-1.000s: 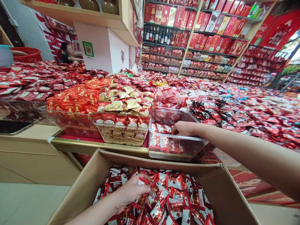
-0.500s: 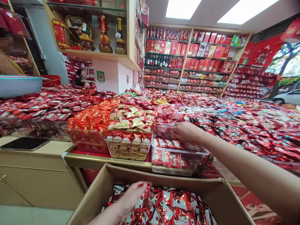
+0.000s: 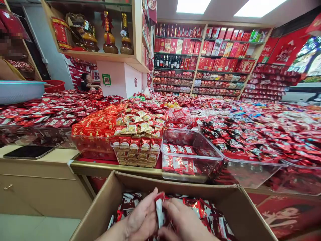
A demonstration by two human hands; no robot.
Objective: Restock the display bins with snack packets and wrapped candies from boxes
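Observation:
My two hands meet over an open cardboard box [image 3: 95, 201] heaped with small red, white and brown wrapped sweets [image 3: 200, 207]. Between them stands a red-and-white candy packet [image 3: 159, 210], turned edge-on. My left hand [image 3: 142, 217] has its palm and thumb against the packet's left side. From the other side, the fingers of my right hand [image 3: 185, 219] press on it; their tips are partly hidden. Just behind the box is a clear plastic bin [image 3: 200, 176] with similar packets in a row along its left front and bare space at its back.
Left of that bin stand a bin of gold durian packets [image 3: 136, 155] and one of red packets [image 3: 94, 147]. A black phone [image 3: 28, 152] lies on the counter. Heaped bins of sweets [image 3: 240, 142] stretch right. A person holds a blue basket [image 3: 20, 92] at far left.
My right hand has come back from the clear bin down to the box, joining my left hand at the packet. The packet has turned from face-on to edge-on.

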